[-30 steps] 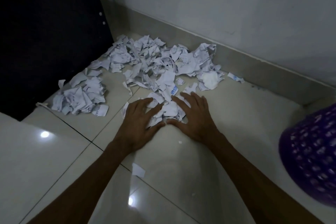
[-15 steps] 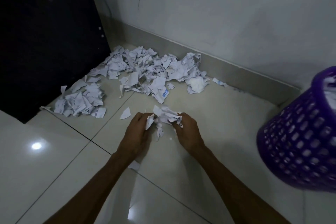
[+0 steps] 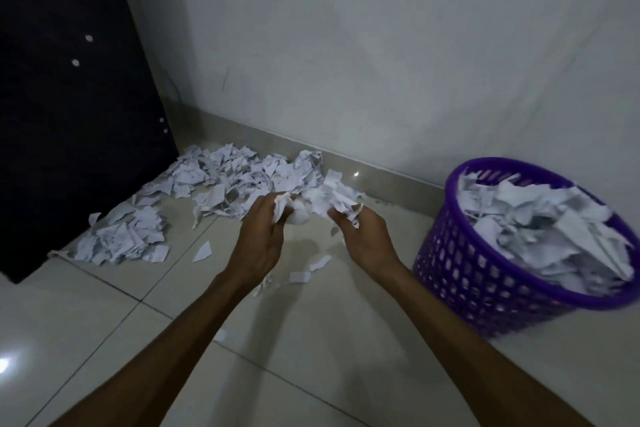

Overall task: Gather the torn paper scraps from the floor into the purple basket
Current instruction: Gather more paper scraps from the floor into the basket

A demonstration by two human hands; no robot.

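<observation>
Both hands are raised above the floor with a bunch of torn white paper scraps (image 3: 323,199) held between them. My left hand (image 3: 261,239) grips the left part of the bunch, and my right hand (image 3: 363,236) grips the right part. The purple basket (image 3: 460,253) stands on the floor to the right of my right hand, filled high with white scraps. A large pile of scraps (image 3: 235,177) lies on the floor along the wall behind my hands. A smaller pile (image 3: 121,239) lies to the left.
A black panel (image 3: 69,114) stands at the left against the corner. The white wall with its grey skirting (image 3: 381,177) runs behind the piles. Loose single scraps (image 3: 202,251) lie on the glossy tiles below my hands.
My hands closed on scraps on the floor, then lifted the bunch and carried it up and to the right. The basket has come fully into view.
</observation>
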